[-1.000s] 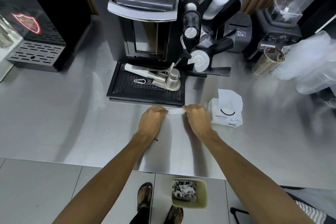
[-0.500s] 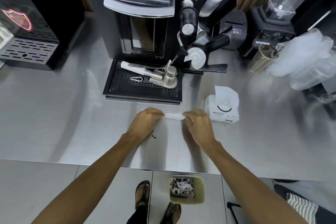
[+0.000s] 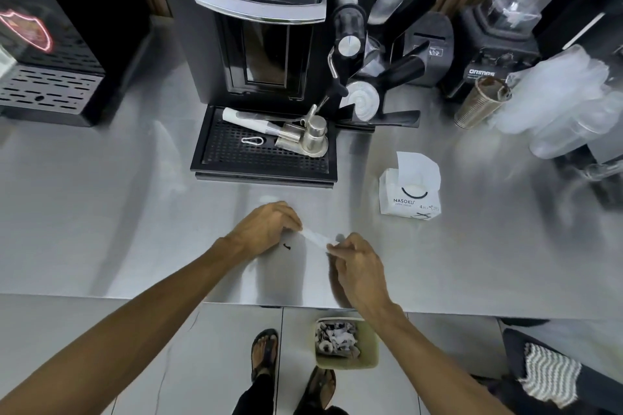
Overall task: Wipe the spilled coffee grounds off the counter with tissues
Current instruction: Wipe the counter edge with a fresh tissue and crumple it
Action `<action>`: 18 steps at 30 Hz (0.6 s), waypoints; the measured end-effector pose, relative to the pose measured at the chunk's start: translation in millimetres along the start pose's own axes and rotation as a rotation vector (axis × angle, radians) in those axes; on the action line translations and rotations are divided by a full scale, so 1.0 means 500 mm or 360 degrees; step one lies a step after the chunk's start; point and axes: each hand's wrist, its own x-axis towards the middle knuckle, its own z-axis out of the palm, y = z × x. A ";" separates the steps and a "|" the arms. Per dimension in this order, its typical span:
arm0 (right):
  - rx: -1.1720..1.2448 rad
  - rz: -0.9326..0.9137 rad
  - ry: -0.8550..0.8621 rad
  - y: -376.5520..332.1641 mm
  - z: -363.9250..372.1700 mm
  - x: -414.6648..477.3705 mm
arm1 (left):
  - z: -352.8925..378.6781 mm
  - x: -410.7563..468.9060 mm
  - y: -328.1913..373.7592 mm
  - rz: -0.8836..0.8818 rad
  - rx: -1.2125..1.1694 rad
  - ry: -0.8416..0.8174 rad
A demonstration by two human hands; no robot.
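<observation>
grip: left hand (image 3: 266, 226) and right hand (image 3: 357, 263) pinch ends of folded white tissue strip (image 3: 315, 237); press flat, sweep dark coffee-grounds speck (image 3: 287, 247) beside left pinch.

The left hand (image 3: 266, 227) and right hand (image 3: 357, 263) are now drawn back from the black perforated drip tray (image 3: 263, 158) toward the front edge of the steel desk (image 3: 101, 212); the white tissue (image 3: 315, 237) stretched between them now slants.

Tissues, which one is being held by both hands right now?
The twisted tissue strip stretched between the left hand and right hand, pinched at each end. Another stands up from the tissue pack, untouched; crumpled ones fill the floor bin.
</observation>
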 end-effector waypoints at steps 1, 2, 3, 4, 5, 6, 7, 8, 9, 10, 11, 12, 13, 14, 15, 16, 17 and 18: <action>-0.0016 0.0021 0.0040 -0.003 -0.013 0.012 | -0.008 0.009 -0.003 0.0001 0.0027 0.0012; -0.0051 0.0061 0.0108 -0.006 -0.030 0.030 | -0.015 0.024 -0.001 -0.0007 0.0066 0.0035; -0.0108 0.0082 0.0179 -0.004 -0.044 0.049 | -0.017 0.041 0.003 -0.0018 0.0103 0.0039; -0.0195 0.0079 0.0229 -0.003 -0.057 0.064 | -0.018 0.058 0.014 -0.0016 0.0130 0.0017; -0.0280 0.0070 0.0253 0.002 -0.063 0.078 | -0.016 0.074 0.025 -0.0019 0.0157 -0.0026; -0.0358 0.0056 0.0265 0.009 -0.061 0.086 | -0.014 0.086 0.033 -0.0024 0.0199 -0.0085; -0.0424 0.0029 0.0273 0.014 -0.057 0.089 | -0.011 0.093 0.036 -0.0026 0.0228 -0.0117; -0.0483 0.0004 0.0274 0.017 -0.049 0.088 | -0.011 0.094 0.035 -0.0045 0.0261 -0.0153; -0.0518 -0.0014 0.0279 0.014 -0.039 0.085 | -0.011 0.087 0.029 -0.0036 0.0293 -0.0155; -0.0529 -0.0013 0.0280 0.006 -0.029 0.081 | -0.014 0.077 0.021 -0.0021 0.0317 -0.0139; -0.0529 -0.0018 0.0284 -0.005 -0.016 0.075 | -0.017 0.064 0.011 -0.0005 0.0326 -0.0114; -0.0522 -0.0031 0.0274 -0.022 -0.002 0.066 | -0.024 0.046 0.003 0.0002 0.0339 -0.0100; -0.0514 -0.0049 0.0257 -0.039 0.011 0.056 | -0.030 0.026 -0.004 0.0005 0.0352 -0.0095; -0.0505 -0.0072 0.0237 -0.055 0.023 0.048 | -0.037 0.003 -0.006 0.0002 0.0355 -0.0087; -0.0490 -0.0097 0.0217 -0.066 0.031 0.044 | -0.041 -0.019 -0.011 0.0007 0.0348 -0.0067; -0.0458 -0.0120 0.0186 -0.072 0.035 0.043 | -0.044 -0.042 -0.013 -0.0003 0.0338 -0.0053; -0.0415 -0.0144 0.0161 -0.072 0.035 0.047 | -0.045 -0.064 -0.014 -0.0018 0.0332 -0.0049; -0.0372 -0.0162 0.0143 -0.070 0.033 0.055 | -0.049 -0.081 -0.009 -0.0027 0.0333 -0.0041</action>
